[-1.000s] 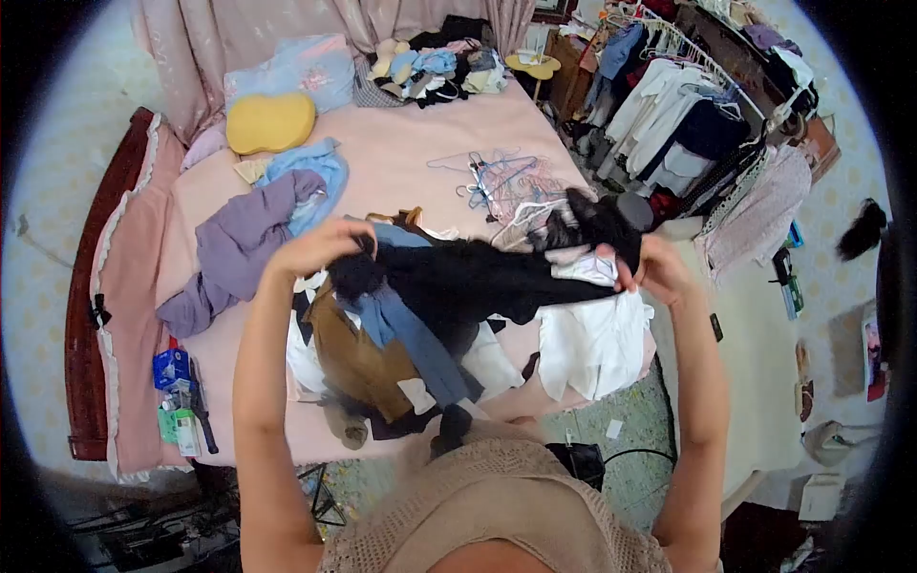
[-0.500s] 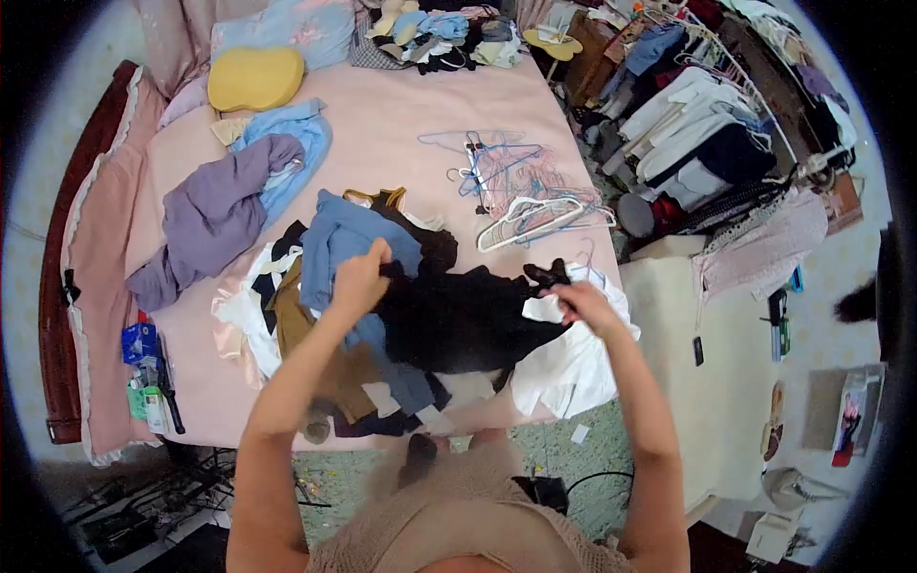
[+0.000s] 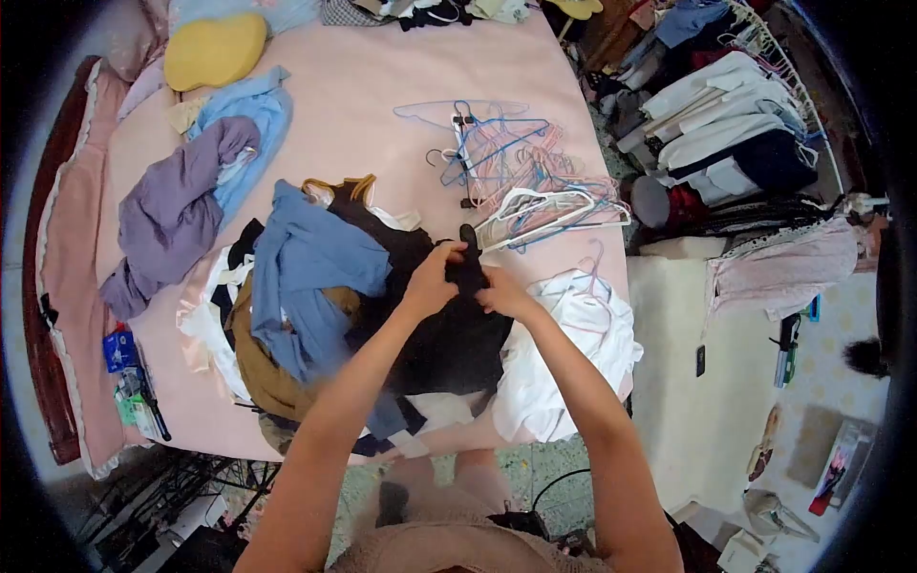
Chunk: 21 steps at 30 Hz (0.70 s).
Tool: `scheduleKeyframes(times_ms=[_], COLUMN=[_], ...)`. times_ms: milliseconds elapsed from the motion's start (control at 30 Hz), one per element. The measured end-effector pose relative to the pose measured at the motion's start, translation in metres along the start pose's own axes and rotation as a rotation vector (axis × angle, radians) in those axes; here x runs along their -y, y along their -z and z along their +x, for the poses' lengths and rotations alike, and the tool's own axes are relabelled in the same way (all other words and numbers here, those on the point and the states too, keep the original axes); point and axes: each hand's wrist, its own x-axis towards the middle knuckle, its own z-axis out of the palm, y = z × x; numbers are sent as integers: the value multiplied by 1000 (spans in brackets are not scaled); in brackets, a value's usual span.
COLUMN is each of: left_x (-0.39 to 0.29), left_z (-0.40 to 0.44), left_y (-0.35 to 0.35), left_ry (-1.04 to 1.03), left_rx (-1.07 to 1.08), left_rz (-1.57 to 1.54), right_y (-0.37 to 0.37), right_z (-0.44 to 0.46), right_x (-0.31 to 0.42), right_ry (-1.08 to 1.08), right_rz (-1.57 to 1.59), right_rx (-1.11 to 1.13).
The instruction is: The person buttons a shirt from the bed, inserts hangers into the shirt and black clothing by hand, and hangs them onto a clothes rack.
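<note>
A black garment (image 3: 449, 353) lies spread over the near part of the bed, its upper end bunched between my two hands. My left hand (image 3: 435, 282) has its fingers closed on the left side of that bunched part. Close by on the right, my right hand (image 3: 506, 294) pinches the opposite side. Left of the black cloth is a heap with a blue garment (image 3: 310, 258) over a brown one (image 3: 263, 334). A brown-trimmed dark top (image 3: 353, 196) lies behind. To the right sits a white garment (image 3: 564, 353) with a pink hanger (image 3: 597, 277) at its neck.
Tangled pink and blue hangers (image 3: 535, 167) and white hangers (image 3: 544, 215) lie beyond my hands. Purple cloth (image 3: 181, 205) and a yellow cushion (image 3: 215, 53) are at the left on the bed (image 3: 363, 81). A rack of clothes (image 3: 726, 115) stands at the right.
My hands have come together over the black garment, the right one moving left and the left one moving right. The white piece at my right fingers no longer shows. The view has shifted.
</note>
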Motion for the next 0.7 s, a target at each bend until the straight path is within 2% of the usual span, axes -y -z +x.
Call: scheduleKeyframes(times_ms=[33, 100, 133, 167, 233, 267, 333, 400, 433, 467, 533, 700], left_x=[8, 25, 34, 42, 49, 70, 66, 75, 83, 92, 97, 94], left_z=[6, 14, 16, 14, 4, -3, -6, -13, -17, -19, -21, -28], left_y=[-5, -12, -15, -21, -29, -36, -36, -40, -43, -46, -46, -42], left_ry=[8, 13, 142, 150, 255, 292, 378, 458, 469, 467, 474, 531], left_rx=[3, 290, 390, 391, 278, 229, 229, 175, 170, 151, 126, 50], left_rz=[-5, -112, -39, -45, 205, 266, 251, 216, 215, 171, 134, 60], right_y=[6, 22, 31, 40, 60, 72, 99, 132, 148, 163, 172, 167], right_z=[4, 10, 12, 16, 27, 40, 69, 104, 122, 140, 155, 177], right_x=[-7, -16, -19, -20, -25, -37, -64, -97, -99, -119, -112, -108], right_ry=[39, 41, 55, 46, 136, -62, 17, 187, 172, 319, 146, -44], right_rz=[25, -15, -55, -53, -239, 22, -185, -471, -745, -727, -854, -987], right_rx=[49, 125, 201, 206, 253, 284, -79, -418, -491, -567, -574, -510])
